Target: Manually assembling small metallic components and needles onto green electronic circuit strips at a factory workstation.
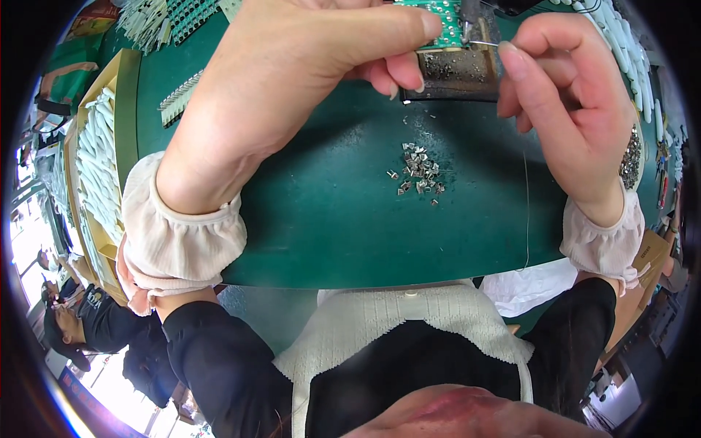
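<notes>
My left hand [307,55] grips a green circuit board [447,28] dotted with solder joints, the thumb lying across its top face. Between my right thumb and forefinger, my right hand [577,109] pinches a thin solder wire [483,43]. The wire's end meets a dark metal tip [467,29], apparently a soldering iron's, at the board's right edge. Below the board is a dark, stained tray [460,75] strewn with solder specks. A small heap of bent metal pieces [419,172] lies on the green table between my forearms.
At the left, a yellow box [127,109] holds many white parts [98,160]. A pinned strip [179,101] and more green boards [191,16] lie far left. White pieces [621,44] and a dish of metal bits [631,157] are at the right. Another person [91,321] sits at far left.
</notes>
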{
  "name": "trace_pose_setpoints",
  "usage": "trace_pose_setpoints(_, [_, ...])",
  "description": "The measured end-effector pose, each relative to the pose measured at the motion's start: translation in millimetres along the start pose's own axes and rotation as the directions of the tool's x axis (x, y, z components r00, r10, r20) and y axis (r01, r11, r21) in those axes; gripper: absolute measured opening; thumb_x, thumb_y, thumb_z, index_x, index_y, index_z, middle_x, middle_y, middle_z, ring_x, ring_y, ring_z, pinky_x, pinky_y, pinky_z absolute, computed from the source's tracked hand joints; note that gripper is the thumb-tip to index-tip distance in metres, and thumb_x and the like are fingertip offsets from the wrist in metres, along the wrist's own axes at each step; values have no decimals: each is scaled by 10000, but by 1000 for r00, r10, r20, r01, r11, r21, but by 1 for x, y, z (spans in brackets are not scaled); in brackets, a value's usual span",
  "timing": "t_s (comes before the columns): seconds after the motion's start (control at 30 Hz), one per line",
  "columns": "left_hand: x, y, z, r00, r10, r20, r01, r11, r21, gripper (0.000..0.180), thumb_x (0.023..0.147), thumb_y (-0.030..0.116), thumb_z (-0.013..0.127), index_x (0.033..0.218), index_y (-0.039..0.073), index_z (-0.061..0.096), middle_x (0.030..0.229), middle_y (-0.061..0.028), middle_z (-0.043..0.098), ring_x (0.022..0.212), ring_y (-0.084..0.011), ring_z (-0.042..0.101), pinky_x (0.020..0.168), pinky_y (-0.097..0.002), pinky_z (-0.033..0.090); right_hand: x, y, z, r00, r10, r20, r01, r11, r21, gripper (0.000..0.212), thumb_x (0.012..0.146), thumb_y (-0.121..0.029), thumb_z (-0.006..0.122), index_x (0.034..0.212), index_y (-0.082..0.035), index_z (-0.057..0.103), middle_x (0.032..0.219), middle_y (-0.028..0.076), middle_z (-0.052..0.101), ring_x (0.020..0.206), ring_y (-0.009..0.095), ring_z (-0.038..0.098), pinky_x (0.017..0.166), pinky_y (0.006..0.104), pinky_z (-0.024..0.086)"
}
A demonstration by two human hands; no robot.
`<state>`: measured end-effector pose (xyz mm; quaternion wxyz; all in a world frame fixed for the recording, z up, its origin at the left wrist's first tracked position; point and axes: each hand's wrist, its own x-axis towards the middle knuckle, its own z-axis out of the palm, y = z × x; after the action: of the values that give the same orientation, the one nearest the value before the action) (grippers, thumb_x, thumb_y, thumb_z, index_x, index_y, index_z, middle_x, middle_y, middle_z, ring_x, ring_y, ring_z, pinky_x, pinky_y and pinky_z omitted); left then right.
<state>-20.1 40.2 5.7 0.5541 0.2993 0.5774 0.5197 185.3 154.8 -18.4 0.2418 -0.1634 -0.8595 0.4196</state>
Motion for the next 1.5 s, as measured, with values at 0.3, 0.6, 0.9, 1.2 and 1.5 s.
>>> trace_pose_setpoints(0.3, [5, -8, -2, 998, -7, 63, 7, 1000, 14, 268, 906, -9, 668, 1152, -18, 564, 874, -76, 693, 623, -110, 647, 562, -221, 531, 10, -19, -21, 980, 96, 176, -104, 994, 38, 94, 959, -21, 613, 1023, -28, 544, 727, 3, 614, 571, 41, 545, 499, 172, 383])
trace_pose_setpoints(0.6, [2, -8, -2, 999, -47, -11, 47, 997, 57, 290, 901, 3, 675, 1167, -12, 560, 884, -49, 700, 555, -65, 587, 463, -182, 432, -8, -3, -11, 920, 93, 380, -32, 986, -166, 83, 870, 33, 658, 931, -20, 638, 761, -2, 588, 629, 44, 537, 553, 197, 396])
trace_pose_setpoints(0.9, [7, -10, 3, 998, -46, -43, 52, 989, 136, 248, 893, 42, 695, 1113, 9, 586, 820, -14, 682, 528, -40, 541, 436, -174, 383, -13, 12, 21, 912, -182, 368, 252, 956, -150, 163, 782, 3, 715, 926, -7, 639, 825, 124, 590, 772, 320, 604, 679, 392, 491])
trace_pose_setpoints(1.2, [6, -21, 0, 994, -112, -6, 112, 993, 27, 300, 904, -3, 674, 1189, 26, 583, 996, -20, 709, 741, -39, 613, 645, -178, 483, -10, 6, 13, 911, -115, 396, 179, 976, -128, 151, 792, -30, 738, 906, -9, 640, 791, 106, 626, 711, 291, 636, 619, 369, 502])
trace_pose_setpoints(1.5, [4, -25, -4, 980, -176, 92, 177, 984, -8, 319, 918, -23, 649, 1224, 11, 566, 1024, -62, 716, 827, -108, 679, 709, -216, 544, -9, 4, 7, 915, -84, 395, 130, 987, -91, 153, 789, -53, 772, 883, -16, 657, 796, 76, 655, 683, 201, 644, 551, 291, 482])
